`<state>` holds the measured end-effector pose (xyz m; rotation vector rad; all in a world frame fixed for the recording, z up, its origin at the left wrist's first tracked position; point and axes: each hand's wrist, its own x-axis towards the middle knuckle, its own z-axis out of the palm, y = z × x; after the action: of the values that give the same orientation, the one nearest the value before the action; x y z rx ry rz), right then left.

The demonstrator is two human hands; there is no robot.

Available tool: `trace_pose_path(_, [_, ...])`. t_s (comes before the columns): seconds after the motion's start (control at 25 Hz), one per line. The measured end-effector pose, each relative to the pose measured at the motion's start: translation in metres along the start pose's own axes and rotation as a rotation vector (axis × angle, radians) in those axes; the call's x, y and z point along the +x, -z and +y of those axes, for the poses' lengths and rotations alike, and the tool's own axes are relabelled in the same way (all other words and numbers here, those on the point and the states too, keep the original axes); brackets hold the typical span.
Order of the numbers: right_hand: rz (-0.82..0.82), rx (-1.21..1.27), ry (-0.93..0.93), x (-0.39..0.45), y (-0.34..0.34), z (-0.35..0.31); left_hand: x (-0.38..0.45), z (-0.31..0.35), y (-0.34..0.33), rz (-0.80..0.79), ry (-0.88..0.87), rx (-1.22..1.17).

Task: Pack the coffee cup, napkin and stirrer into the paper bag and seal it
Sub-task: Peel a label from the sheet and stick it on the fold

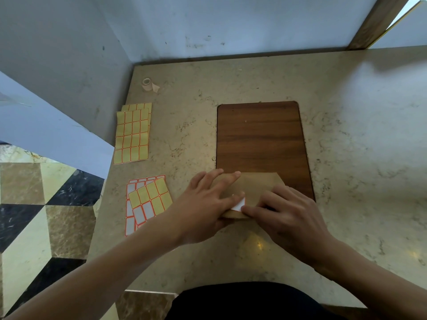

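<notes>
Pale marble makes up the counter (231, 88), tucked into a corner of scuffed white wall, with a checkered stone floor (34, 204) showing off to the left. A brown wooden board (261, 135) lies flat on the counter, and the paper bag (254, 183) lies flat across its near edge, its far corners folded in.

Both hands cover most of the bag, so I cannot make out a cup, napkin or stirrer anywhere. The left hand (208, 202) lies on the bag's left part with its fingers straight and slightly spread, pressing down. The right hand (286, 213) rests on the right part, fingers bent a little, its forefinger laid along the bag's near edge. Between the two hands peeks a small white sticker (239, 205) with an orange border, seemingly stuck on the fold, though only a corner shows.

To the left lie two groups of sticker sheets: a far stack (132, 133) of two yellow sheets, and a near pile (147, 202) of about three overlapping ones, partly peeled. One small roll of tape (147, 84) sits near the wall.
</notes>
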<state>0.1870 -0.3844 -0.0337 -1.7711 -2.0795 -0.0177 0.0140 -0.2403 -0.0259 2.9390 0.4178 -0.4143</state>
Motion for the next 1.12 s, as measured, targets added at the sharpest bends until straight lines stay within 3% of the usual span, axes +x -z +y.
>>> trace_pose_path(0.2, [0.009,0.012,-0.043,0.002,0.0,0.0,-0.01,-0.006,0.001,0.237,-0.084,-0.074])
trace_pose_path(0.44, [-0.046,0.021,-0.068,-0.002,0.002,0.0,-0.024,-0.002,-0.014,0.555,-0.015,-0.285])
trace_pose_path(0.6, [-0.064,0.025,-0.117,0.004,0.004,0.009,-0.033,-0.016,-0.025,0.612,0.072,-0.378])
trace_pose_path(0.76, [-0.029,0.19,-0.234,0.005,0.009,0.025,-0.042,-0.038,-0.028,0.635,0.218,-0.509])
trace_pose_path(1.0, [0.161,0.492,-0.599,-0.008,0.019,0.038,-0.041,-0.051,-0.032,0.69,0.342,-0.698])
trace_pose_path(1.12, [0.225,0.776,-0.815,-0.008,0.022,0.033,-0.034,-0.054,-0.035,0.692,0.366,-0.772])
